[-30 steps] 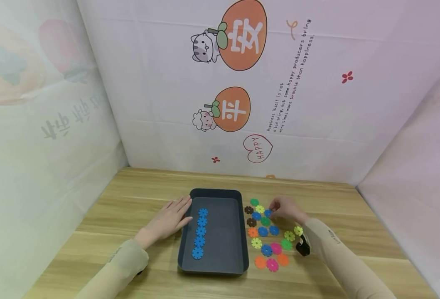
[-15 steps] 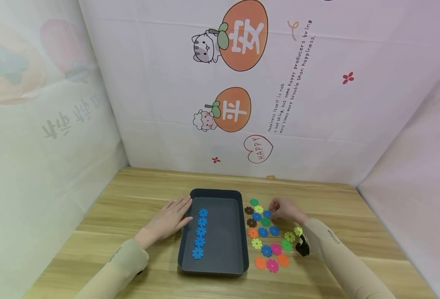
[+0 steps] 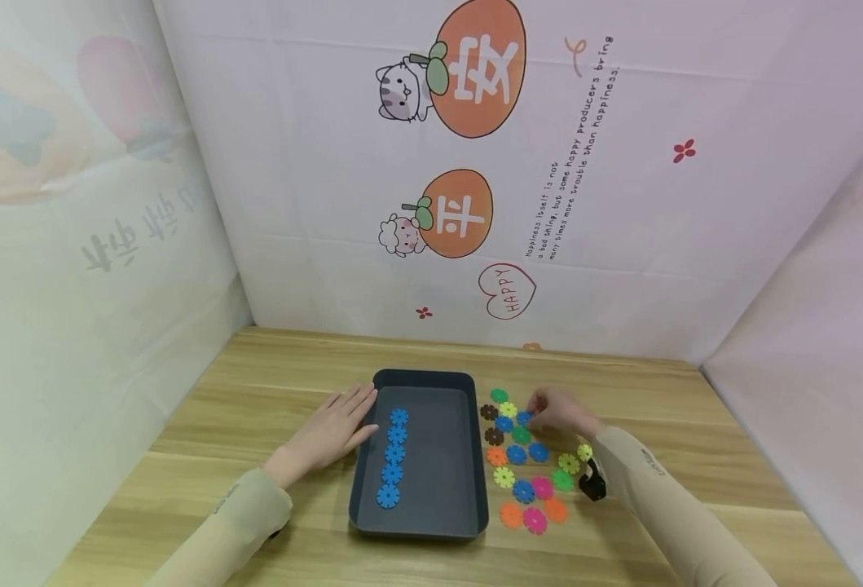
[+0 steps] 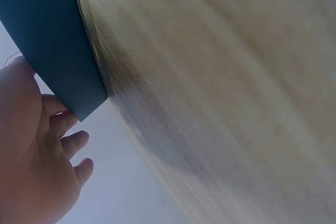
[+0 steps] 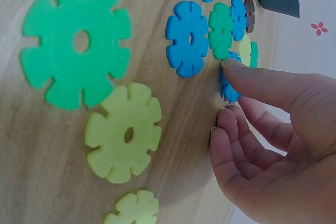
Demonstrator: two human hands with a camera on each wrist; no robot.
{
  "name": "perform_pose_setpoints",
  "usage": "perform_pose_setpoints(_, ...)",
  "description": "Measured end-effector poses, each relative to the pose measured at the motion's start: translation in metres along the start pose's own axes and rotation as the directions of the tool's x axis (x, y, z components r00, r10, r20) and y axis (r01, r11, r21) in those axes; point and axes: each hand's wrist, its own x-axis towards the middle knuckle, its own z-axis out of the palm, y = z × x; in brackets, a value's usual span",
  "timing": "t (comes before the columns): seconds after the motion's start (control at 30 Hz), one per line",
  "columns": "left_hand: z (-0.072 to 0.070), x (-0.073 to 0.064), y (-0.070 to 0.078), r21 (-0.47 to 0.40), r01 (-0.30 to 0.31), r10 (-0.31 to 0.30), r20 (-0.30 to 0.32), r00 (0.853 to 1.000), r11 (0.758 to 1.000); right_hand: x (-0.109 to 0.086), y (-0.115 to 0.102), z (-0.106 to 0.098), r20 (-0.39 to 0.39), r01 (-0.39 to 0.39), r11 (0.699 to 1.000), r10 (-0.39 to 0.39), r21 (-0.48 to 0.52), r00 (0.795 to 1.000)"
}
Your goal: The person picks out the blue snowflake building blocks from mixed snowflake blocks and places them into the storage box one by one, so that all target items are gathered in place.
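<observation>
My left hand (image 3: 336, 428) lies with straight fingers on the left rim of a dark grey tray (image 3: 438, 465). The left wrist view has those fingers at the tray's outer wall (image 4: 58, 40). Inside the tray, several blue snowflake discs (image 3: 394, 453) form a column near its left side. To the right of the tray, my right hand (image 3: 565, 410) pinches a blue snowflake disc (image 5: 229, 86) between thumb and fingers, low at the tabletop. The fingers partly cover this disc. A green snowflake disc (image 5: 220, 31) and another blue one (image 5: 187, 39) lie close beside it.
Loose snowflake discs in pink (image 3: 534, 521), orange (image 3: 511, 515), brown (image 3: 493, 437) and yellow (image 3: 504, 477) spread over the wooden table (image 3: 292, 522) right of the tray. A small black object (image 3: 592, 484) shows under the right wrist. Printed fabric walls (image 3: 314, 204) enclose the table.
</observation>
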Motion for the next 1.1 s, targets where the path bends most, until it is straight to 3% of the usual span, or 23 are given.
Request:
perform_pose_setpoints(0.3, 0.001, 0.0, 0.0, 0.003, -0.002, 0.002, -0.002, 1.0, 1.0, -0.002, 0.002, 0.0, -0.021, 0.028, 0.999, -0.028, 0.024, 0.999)
perform_pose_setpoints(0.7, 0.002, 0.0, -0.002, 0.017, -0.008, 0.009, -0.015, 1.0, 1.0, -0.008, 0.003, -0.004, 0.018, 0.039, 0.988, -0.042, 0.151, 0.999)
perform_pose_setpoints(0.93, 0.0, -0.002, 0.0, 0.012, -0.008, 0.008, -0.008, 1.0, 1.0, -0.013, -0.007, -0.007, 0.026, 0.021, 0.985, -0.026, 0.173, 0.999)
perform_pose_setpoints(1.1, 0.001, -0.001, -0.001, 0.008, -0.002, 0.002, -0.006, 1.0, 1.0, -0.019, -0.022, -0.008, 0.038, 0.053, 0.982, -0.061, 0.18, 0.997)
